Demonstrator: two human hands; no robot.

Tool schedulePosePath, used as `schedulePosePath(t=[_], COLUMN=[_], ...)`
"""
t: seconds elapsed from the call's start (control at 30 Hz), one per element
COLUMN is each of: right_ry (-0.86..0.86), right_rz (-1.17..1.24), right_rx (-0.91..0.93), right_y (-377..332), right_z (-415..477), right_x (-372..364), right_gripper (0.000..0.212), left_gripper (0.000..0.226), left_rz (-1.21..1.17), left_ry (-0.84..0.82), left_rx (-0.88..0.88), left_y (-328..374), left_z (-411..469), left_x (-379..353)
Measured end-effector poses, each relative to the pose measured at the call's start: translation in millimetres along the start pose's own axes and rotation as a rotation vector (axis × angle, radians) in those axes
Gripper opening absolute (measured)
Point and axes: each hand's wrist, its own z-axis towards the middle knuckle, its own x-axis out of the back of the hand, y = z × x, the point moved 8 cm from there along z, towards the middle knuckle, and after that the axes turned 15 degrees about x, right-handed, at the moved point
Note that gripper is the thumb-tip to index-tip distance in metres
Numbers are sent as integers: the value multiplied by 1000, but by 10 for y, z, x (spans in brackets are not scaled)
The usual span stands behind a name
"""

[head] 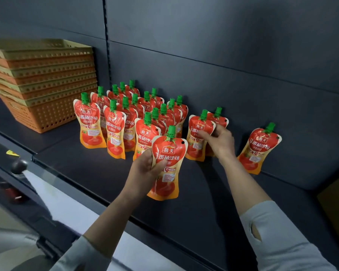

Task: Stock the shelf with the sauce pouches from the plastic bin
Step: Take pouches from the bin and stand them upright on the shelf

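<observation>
Several red tomato sauce pouches with green caps (114, 132) stand in rows on the dark shelf (90, 169). My left hand (145, 167) grips one pouch (167, 163) upright, just above the shelf in front of the rows. My right hand (219, 141) pinches the right edge of a standing pouch (197, 137) at the right end of the group; another pouch (218, 117) stands behind it. One more pouch (259, 147) leans against the back panel, apart at the right.
A stack of orange and tan perforated plastic baskets (41, 83) sits on the shelf at the left. The dark back panel (243, 65) rises behind the pouches. Below the shelf's front edge a blurred cart handle (19, 166) shows at the lower left.
</observation>
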Motion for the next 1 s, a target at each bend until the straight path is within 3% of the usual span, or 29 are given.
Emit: schedulePosePath(t=[0.1,0.17,0.33,0.47,0.7,0.77,0.87,0.93,1.0], right_ry=[188,213,-77,-43,-120,-19,142,23,-228], right_rz=[-78,-214,-481,-338,-159,-123,-240,-163,-61], right_rx=[116,162,78,44,61,82,276,319,247], right_y=[-204,-291,-220,-93,-49,-121,-531,-763,-874], right_z=[80,216,558,679,776,715,418,145,-154], right_x=[407,609,490,347,211,374,651,556,305], right_gripper=[33,31,28,10,15,19,21,24,33], left_gripper=[27,27,28,27,30,28,28,28,25], left_rz=[12,15,25,19,40,32,28,27,28], left_ry=[-30,-44,-62,-73,-57,-67,-88,-98,-90], left_rx=[-16,-18,-16,-22,-34,-35,-26,-15,-9], left_y=[22,31,48,46,-6,0,9,-6,-22], left_z=[15,32,68,73,112,122,147,176,211], left_x=[-60,-95,-161,-177,-166,-197,-278,-341,-387])
